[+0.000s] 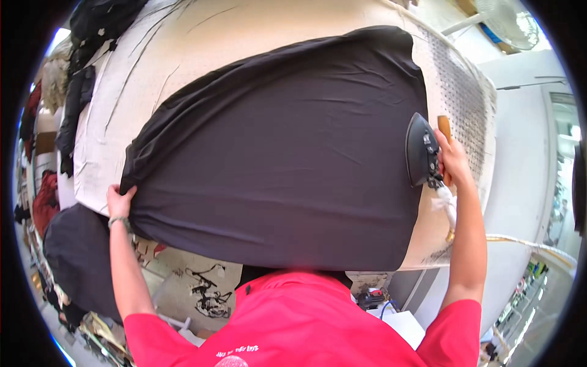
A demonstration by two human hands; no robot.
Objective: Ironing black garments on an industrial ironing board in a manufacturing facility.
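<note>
Fingers of the left hand (120, 202) pinch the near-left edge of the black fabric (275, 153), spread flat over the padded ironing table (153, 67); the right hand (451, 160) is clenched round the wooden handle of the iron (422, 150), resting at the cloth's right edge. Fabric looks light, soft and limp: best taken by its hem; iron likely heavy and hot, handle only

A white fan (510, 21) is seen upper right, dark clothes (82, 92) are piled along the left edge.
</note>
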